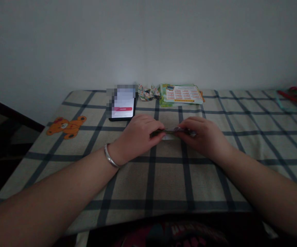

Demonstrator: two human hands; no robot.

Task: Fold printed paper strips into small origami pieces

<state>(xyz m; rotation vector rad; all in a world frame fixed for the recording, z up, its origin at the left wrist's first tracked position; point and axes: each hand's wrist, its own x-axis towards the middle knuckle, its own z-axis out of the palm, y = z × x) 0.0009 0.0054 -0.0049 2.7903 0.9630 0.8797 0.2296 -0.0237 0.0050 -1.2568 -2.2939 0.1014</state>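
Fingers of our left hand (141,133) and right hand (205,134) pinch one thin paper strip (170,136) between them over the checked counter (167,183). Beyond, we count one phone (122,103), one flat bear figure (67,128) and one sheet stack (183,94), its print too small to read.

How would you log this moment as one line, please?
left hand: grips thin paper-like piece | right hand: grips its other end | farther back: phone, folded patterned paper, printed sheets | at left: orange bear figure
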